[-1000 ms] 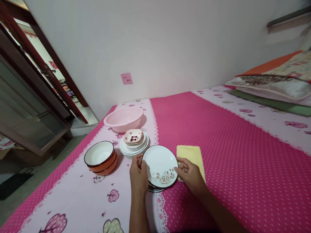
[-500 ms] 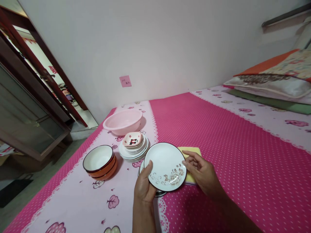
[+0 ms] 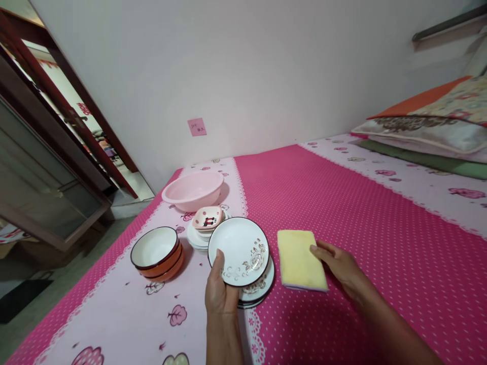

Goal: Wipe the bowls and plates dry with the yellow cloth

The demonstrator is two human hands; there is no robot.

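My left hand grips a white plate by its lower left edge, thumb on top. The plate has a dark rim and a brown flower pattern, and it is tilted toward me. Below and behind it sits a stack of similar dark-rimmed plates, partly covered by the held plate and hand. At the right edge of a folded yellow cloth, my right hand pinches with its thumb on top; the other fingertips are partly hidden. The cloth lies flat on the pink bedspread.
Orange bowls with white insides stand stacked at the left. White plates with small dishes on top are piled behind the held plate. A pink basin rests near the wall. Pillows lie at far right.
My right hand has let go of the plate and moved right to the cloth's edge. My left hand has shifted the plate left and slightly up, uncovering the cloth and more of the stack.
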